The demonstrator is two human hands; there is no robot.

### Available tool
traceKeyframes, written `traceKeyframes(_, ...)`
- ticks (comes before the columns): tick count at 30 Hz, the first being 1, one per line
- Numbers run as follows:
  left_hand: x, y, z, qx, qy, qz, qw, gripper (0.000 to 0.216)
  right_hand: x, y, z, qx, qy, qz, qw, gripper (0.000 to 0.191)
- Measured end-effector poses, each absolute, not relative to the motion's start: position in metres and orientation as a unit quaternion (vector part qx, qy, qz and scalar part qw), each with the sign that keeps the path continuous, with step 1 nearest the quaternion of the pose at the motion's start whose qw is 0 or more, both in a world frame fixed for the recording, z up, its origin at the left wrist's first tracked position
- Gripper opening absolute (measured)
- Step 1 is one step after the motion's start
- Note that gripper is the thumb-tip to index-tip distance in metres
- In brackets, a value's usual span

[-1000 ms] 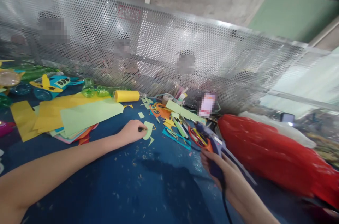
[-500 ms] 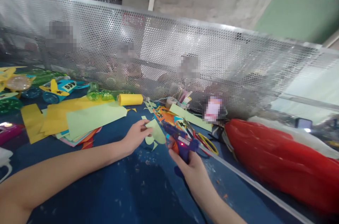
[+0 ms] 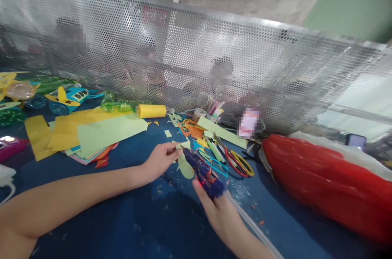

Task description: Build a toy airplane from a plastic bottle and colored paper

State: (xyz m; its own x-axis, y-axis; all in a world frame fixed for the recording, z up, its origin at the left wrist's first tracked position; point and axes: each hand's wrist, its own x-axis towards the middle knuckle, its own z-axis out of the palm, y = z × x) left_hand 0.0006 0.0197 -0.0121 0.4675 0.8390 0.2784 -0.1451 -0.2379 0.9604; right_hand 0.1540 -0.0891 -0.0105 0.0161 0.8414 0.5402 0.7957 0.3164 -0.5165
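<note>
The left hand [image 3: 161, 161] pinches a pale green paper piece [image 3: 185, 168] between thumb and forefinger, above the middle of the blue desk [image 3: 122, 222]. The right hand [image 3: 220, 212] has its fingers wrapped around a dark blue glue gun [image 3: 204, 173], whose nozzle points at the paper close by the left fingertips; whether the tip touches it, I cannot tell. A clear glue stick [image 3: 255, 230] sticks out from the back of the gun, over the right wrist.

Just beyond the gun lie scissors [image 3: 250, 168] with yellow handles and a heap of paper scraps [image 3: 192, 128]. To the left, a large pale green sheet [image 3: 112, 132] lies over yellow sheets [image 3: 58, 132], with a yellow roll [image 3: 151, 111] near its far end. A red plastic bag [image 3: 324, 181] rests on the right, and a metal screen [image 3: 183, 55] full of holes stands behind everything.
</note>
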Motion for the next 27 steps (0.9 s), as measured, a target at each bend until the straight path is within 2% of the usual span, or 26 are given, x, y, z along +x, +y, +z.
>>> traceKeyframes(7, 0.001, 0.020, -0.015, 0.639, 0.240, 0.451, 0.575, 0.037, 0.154, -0.088, -0.010, -0.589, -0.705, 0.010, 0.396, 0.040)
traceKeyframes(15, 0.001, 0.018, -0.011, 0.634, 0.257, 0.447, 0.576, 0.035, 0.155, -0.084, -0.005, -0.601, -0.687, 0.057, 0.404, 0.040)
traceKeyframes(27, 0.001, 0.023, -0.022, 0.654, 0.220, 0.450, 0.566, 0.027, 0.144, -0.092, 0.007, -0.612, -0.684, 0.060, 0.392, 0.025)
